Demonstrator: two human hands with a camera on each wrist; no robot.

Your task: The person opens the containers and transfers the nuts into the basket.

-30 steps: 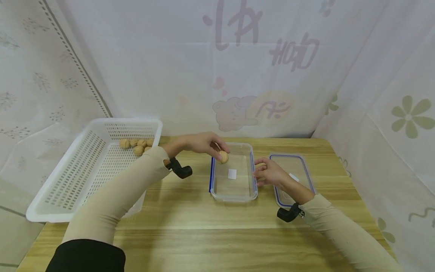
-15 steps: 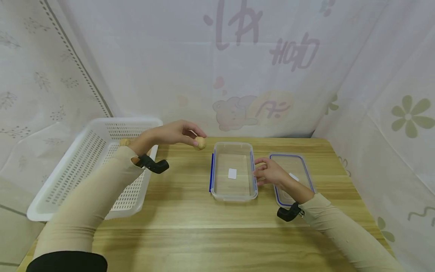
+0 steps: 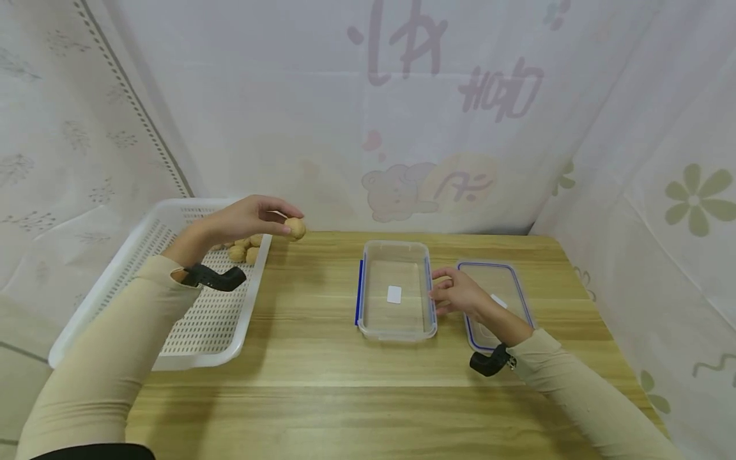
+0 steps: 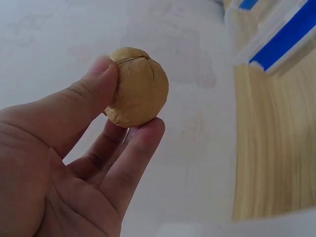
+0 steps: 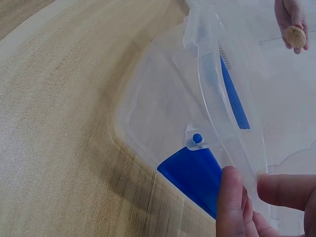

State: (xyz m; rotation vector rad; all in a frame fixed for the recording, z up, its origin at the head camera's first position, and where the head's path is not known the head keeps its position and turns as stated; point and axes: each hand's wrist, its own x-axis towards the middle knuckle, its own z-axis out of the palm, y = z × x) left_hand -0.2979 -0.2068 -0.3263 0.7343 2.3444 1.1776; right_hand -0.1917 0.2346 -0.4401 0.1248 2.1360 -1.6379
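My left hand (image 3: 244,218) pinches a walnut (image 3: 296,229) between thumb and fingertips, raised just past the right rim of the white basket. In the left wrist view the walnut (image 4: 139,89) shows its seam, with the thumb on one side and fingers beneath. At the middle of the table stands a clear food container (image 3: 397,333) with blue latches, lidless, a white square label on its floor. My right hand (image 3: 456,292) holds its right wall; the right wrist view has the thumb (image 5: 286,190) and index finger (image 5: 230,200) on either side of the rim, by a blue latch (image 5: 192,173).
A white perforated basket (image 3: 247,332) at the left holds several walnuts (image 3: 237,253) near its back right corner, partly behind my left hand. The container's lid (image 3: 489,271), edged in blue, lies at the right under my right forearm. A printed curtain (image 3: 322,128) rises behind the wooden table (image 3: 322,396).
My left hand has travelled left with the walnut, from over the container to beside the basket's rim. The right hand stays at the container's wall.
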